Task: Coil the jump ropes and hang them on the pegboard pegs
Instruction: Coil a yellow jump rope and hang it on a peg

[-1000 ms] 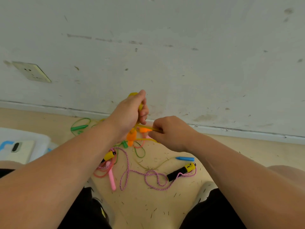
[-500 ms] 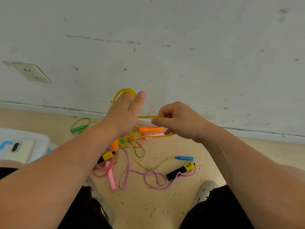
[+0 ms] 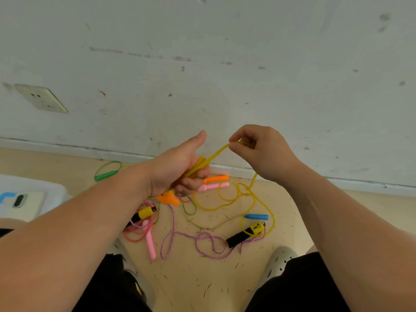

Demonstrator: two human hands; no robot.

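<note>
The left hand (image 3: 177, 170) gripped a bundle of coils of the yellow jump rope (image 3: 216, 152), fingers curled round it and thumb raised. Just to its right, the right hand (image 3: 261, 154) pinched a taut strand of the same rope between thumb and fingertips. The rest of that rope fell in loose loops on the floor (image 3: 202, 284) below the right hand. An orange handle (image 3: 215, 179) and a pink handle (image 3: 212, 186) lay side by side near the wall (image 3: 225, 86). Nearer lay a blue handle (image 3: 256, 216), a black-and-yellow handle (image 3: 245, 233) and a pink braided rope (image 3: 202, 239). A green rope (image 3: 107, 175) lay far left.
</note>
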